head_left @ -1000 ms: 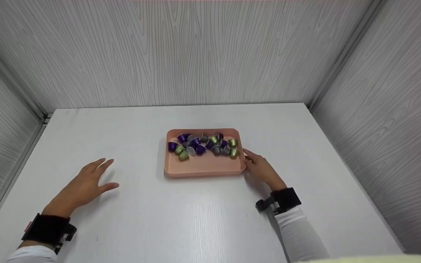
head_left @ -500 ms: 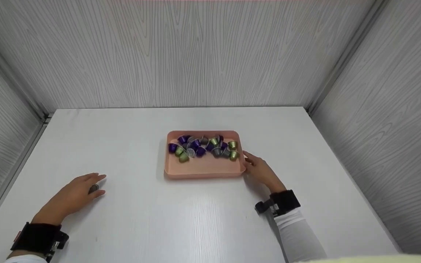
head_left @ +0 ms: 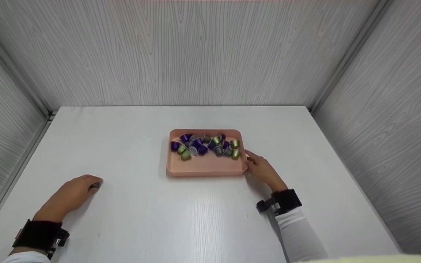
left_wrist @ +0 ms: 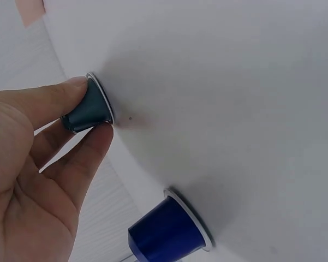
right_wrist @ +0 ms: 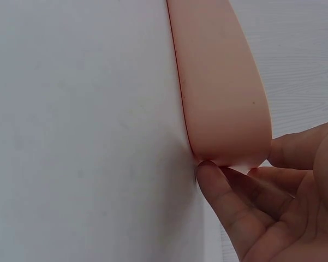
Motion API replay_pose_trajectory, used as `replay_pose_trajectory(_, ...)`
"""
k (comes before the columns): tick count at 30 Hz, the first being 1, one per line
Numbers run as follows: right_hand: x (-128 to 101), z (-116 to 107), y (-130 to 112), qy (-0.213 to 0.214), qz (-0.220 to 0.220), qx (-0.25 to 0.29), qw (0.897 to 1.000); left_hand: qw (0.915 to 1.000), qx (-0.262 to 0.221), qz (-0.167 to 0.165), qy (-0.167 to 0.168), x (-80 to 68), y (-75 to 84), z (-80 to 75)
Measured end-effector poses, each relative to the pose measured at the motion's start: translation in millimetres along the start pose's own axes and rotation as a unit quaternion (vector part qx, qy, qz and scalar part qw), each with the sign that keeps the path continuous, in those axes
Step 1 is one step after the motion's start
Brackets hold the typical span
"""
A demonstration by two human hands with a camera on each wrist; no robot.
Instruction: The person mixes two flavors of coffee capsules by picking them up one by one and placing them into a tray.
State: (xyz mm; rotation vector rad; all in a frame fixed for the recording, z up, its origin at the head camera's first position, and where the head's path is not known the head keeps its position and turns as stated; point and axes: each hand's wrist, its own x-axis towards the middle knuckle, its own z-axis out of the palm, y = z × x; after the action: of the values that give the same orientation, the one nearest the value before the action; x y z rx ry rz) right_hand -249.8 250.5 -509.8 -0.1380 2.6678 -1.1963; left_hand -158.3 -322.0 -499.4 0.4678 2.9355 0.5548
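Left hand (left_wrist: 38,180) pinches a grey capsule (left_wrist: 90,109) between thumb and fingertip, rim against the white bench (head_left: 203,215), a blue capsule (left_wrist: 166,229) just beside it; right hand (head_left: 263,170) has curled fingers gripping the right edge of the pink tray (head_left: 207,168), which holds a heap of purple, green and grey capsules (head_left: 205,145) at its far side. Risk: the grey capsule looks light and could tip or roll if the pinch slips, and a tug on the tray could scatter the heap. No readable brand, label or writing.

The left hand (head_left: 72,194) rests low with thumb and fingers pinched together; the right hand (head_left: 263,170) reaches forward, fingers curled.
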Motion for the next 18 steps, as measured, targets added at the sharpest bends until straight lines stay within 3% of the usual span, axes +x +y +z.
replay_pose_trajectory(9, 1, 0, 1, -0.008, -0.017, 0.014, 1.0, 1.0, -0.002, -0.004, 0.006, 4.4, 4.6, -3.3)
replay_pose_trajectory(18, 0, -1, 2, -0.007, -0.033, -0.017, 0.999, 0.9995, -0.001, 0.01, 0.03, 18.1, 13.5, -9.9)
